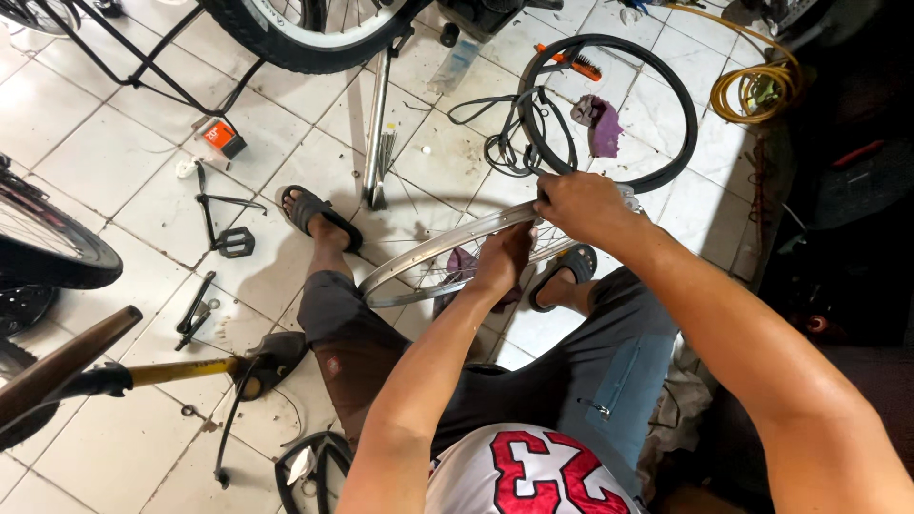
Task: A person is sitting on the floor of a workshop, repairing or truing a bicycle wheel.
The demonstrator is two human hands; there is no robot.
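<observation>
Left hand [503, 259] clamped on the near edge of the bare spoked wheel rim [419, 259], right hand [581, 205] gripping its upper edge. Rim held tilted between the knees, above the tiled floor [114, 162]; black tyre [666, 105] lying just beyond.

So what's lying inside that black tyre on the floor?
Inside the black tyre lies a crumpled purple rag on white tiles. A black inner tube drapes over its left edge. The right hand covers the tyre's near edge, so that part is hidden.
</observation>
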